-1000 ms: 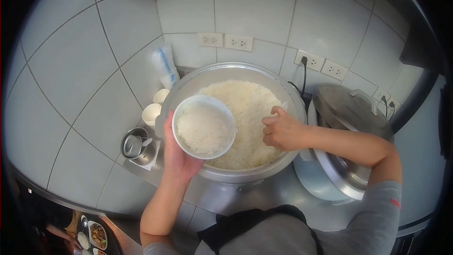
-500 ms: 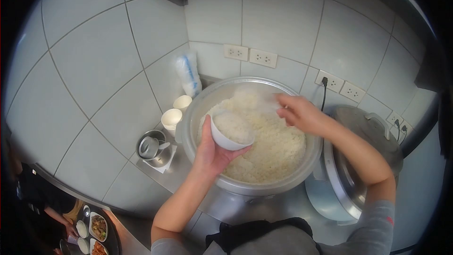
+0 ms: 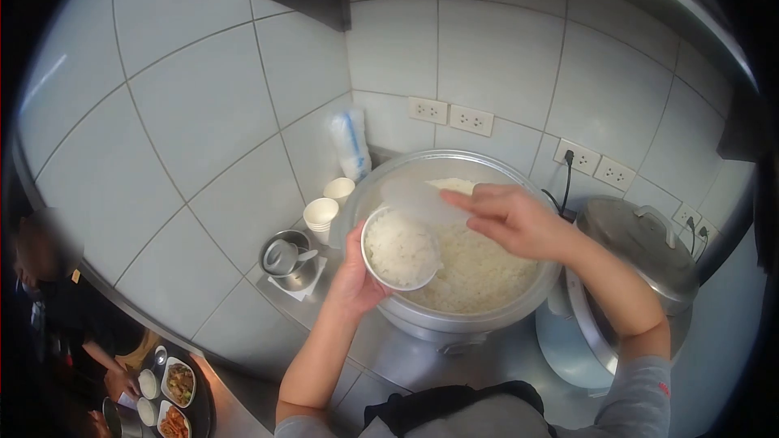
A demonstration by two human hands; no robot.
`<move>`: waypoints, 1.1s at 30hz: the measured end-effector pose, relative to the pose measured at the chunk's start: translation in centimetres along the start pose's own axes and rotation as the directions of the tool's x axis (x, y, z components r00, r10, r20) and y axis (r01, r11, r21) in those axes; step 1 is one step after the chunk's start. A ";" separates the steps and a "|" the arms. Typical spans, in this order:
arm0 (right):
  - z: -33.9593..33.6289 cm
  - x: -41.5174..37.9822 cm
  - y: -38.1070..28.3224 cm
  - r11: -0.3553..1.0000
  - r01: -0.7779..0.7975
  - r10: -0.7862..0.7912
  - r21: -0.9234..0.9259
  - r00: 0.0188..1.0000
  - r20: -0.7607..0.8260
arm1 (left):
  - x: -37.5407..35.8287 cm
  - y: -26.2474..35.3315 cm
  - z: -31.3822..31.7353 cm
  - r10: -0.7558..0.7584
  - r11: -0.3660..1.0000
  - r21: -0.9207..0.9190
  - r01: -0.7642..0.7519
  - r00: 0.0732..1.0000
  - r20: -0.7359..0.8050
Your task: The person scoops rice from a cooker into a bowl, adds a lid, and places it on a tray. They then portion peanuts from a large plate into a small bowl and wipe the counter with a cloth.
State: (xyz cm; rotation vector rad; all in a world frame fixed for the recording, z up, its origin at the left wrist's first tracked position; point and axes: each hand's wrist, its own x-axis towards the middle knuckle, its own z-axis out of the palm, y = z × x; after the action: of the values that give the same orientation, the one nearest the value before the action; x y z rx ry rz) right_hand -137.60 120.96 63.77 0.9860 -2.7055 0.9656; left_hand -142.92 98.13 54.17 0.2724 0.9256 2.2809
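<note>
A white bowl heaped with rice (image 3: 399, 250) rests in my left hand (image 3: 355, 277), its mouth tilted toward the camera. My right hand (image 3: 513, 221) grips a pale, translucent rice paddle (image 3: 423, 199), whose flat blade is just above the bowl's upper right rim. Both hands are over the big metal pot (image 3: 479, 323), which holds a large mass of cooked rice (image 3: 495, 272).
Stacked white cups (image 3: 321, 212) and a wrapped plastic sleeve (image 3: 350, 143) stand left of the pot, near a metal container with scoops (image 3: 290, 259). A lidded cooker (image 3: 637, 243) is at right. Lower left, a person (image 3: 89, 316) is beside a tray of dishes (image 3: 201, 399).
The bowl has tipped to show more of its rice. My right hand and the paddle have moved from over the rice in the pot to the bowl's rim. The whole view has shifted.
</note>
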 end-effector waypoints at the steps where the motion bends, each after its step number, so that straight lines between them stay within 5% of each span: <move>1: 1.3 -0.2 -0.3 0.984 0.039 -0.037 -0.175 0.999 0.016 | -0.6 0.1 0.2 0.007 1.000 0.005 -0.007 1.000 -0.008; 2: 2.6 -0.3 -0.7 0.936 0.079 -0.072 -0.343 0.997 0.034 | -1.3 0.3 0.5 0.026 0.999 0.046 -0.025 0.999 -0.034; 6: 2.5 0.0 -2.0 0.982 0.119 -0.101 -0.144 0.987 0.128 | -3.3 0.5 -1.0 0.067 0.994 0.090 -0.065 0.998 -0.014; 13: 5.3 0.4 -3.5 0.979 0.201 -0.199 -0.046 0.979 0.046 | -6.2 -0.2 -1.8 0.241 0.971 0.012 -0.241 0.967 -0.086; 16: 6.4 -0.3 -3.0 0.975 0.102 -0.089 0.196 0.993 -0.072 | -7.3 -1.3 -2.0 0.473 0.871 -0.069 -0.487 0.867 -0.156; 18: 10.0 -1.4 -3.0 0.928 -0.034 0.120 0.370 0.970 -0.211 | -7.6 -2.0 -2.4 0.622 0.754 -0.122 -0.645 0.762 -0.180; 21: 16.1 -1.4 -5.8 0.965 0.176 -0.087 0.197 0.917 -0.390 | -7.7 -3.3 -2.6 0.721 0.672 0.077 -0.736 0.628 -0.292; 25: 15.4 -1.6 -7.1 0.929 0.173 -0.071 0.326 0.951 -0.300 | -10.7 -3.4 -3.3 0.720 0.664 0.044 -0.746 0.623 -0.306; 27: 13.4 -2.0 -7.6 0.803 0.011 0.128 0.596 0.973 -0.190 | -12.4 -3.4 -3.2 0.668 0.711 0.005 -0.703 0.673 -0.319; 33: 15.2 -2.1 -10.2 0.858 0.045 -0.024 0.512 0.999 -0.048 | -17.1 -3.9 -4.2 0.607 0.771 0.050 -0.635 0.708 -0.360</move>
State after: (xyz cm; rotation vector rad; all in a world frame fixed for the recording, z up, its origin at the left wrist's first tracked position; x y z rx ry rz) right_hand -128.04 107.02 56.50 1.0630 -2.4252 1.7362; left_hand -129.68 86.96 49.26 0.1459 1.0289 3.0732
